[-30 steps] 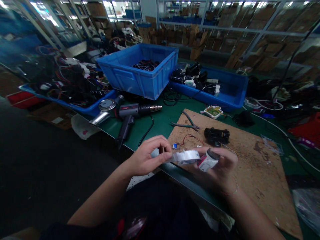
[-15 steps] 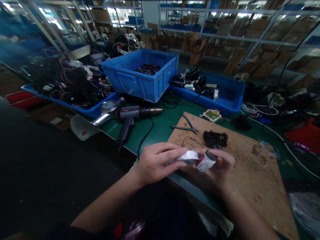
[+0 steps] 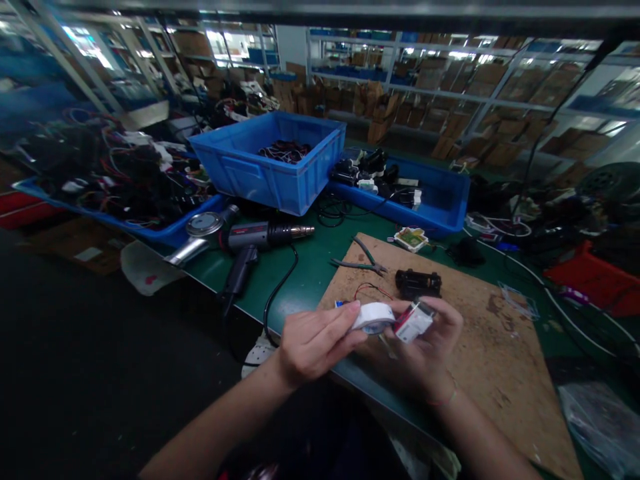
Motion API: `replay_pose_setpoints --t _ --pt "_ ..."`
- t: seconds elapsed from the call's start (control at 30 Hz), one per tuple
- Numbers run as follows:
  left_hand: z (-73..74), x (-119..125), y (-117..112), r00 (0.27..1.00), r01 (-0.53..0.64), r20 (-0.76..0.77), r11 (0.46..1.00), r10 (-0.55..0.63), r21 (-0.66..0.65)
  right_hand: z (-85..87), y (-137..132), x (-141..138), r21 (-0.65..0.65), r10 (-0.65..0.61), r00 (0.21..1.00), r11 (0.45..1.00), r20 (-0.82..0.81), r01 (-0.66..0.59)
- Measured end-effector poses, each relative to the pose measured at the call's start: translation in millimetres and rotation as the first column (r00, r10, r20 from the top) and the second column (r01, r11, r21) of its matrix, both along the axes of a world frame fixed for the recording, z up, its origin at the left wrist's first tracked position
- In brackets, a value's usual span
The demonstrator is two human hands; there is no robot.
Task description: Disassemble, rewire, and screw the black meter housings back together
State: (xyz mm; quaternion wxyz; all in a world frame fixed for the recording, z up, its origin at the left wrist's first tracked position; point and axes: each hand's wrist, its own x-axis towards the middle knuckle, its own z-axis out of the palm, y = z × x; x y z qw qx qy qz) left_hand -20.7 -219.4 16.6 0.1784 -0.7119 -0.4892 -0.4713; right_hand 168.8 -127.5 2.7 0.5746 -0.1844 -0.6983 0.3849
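My left hand (image 3: 317, 343) pinches a roll of white tape (image 3: 374, 313) between thumb and fingers. Right beside the roll, my right hand (image 3: 436, 350) grips a small white block with a red side and a dark end (image 3: 414, 323); its exact kind is unclear. Both things are held up over the near edge of the wooden board (image 3: 493, 373). Behind my hands, a black plastic housing (image 3: 418, 283) lies on the board, with thin red and black wires (image 3: 373, 287) to its left. Green-handled cutters (image 3: 367, 259) lie spread at the board's far-left corner.
A heat gun (image 3: 255, 240) lies left on the green table, its cable trailing forward. Blue bins (image 3: 260, 177) with wires and parts stand behind. A white-framed circuit board (image 3: 411, 239) sits beyond the board. At right are an orange bin (image 3: 590, 280) and a plastic bag (image 3: 597, 413).
The camera view has shifted, so the scene sits lower and further left. The tape roll has tilted, showing more of its outer band. Both hands keep their holds.
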Motion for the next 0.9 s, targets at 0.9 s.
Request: replay_pose_setpoints --t 0.9 --pt "-14.6 -22 16 0.989 0.0 0.149 1.0 0.004 -0.023 23.6 21 8 -0.362 0.124 0.992 0.925 0.002 -0.115"
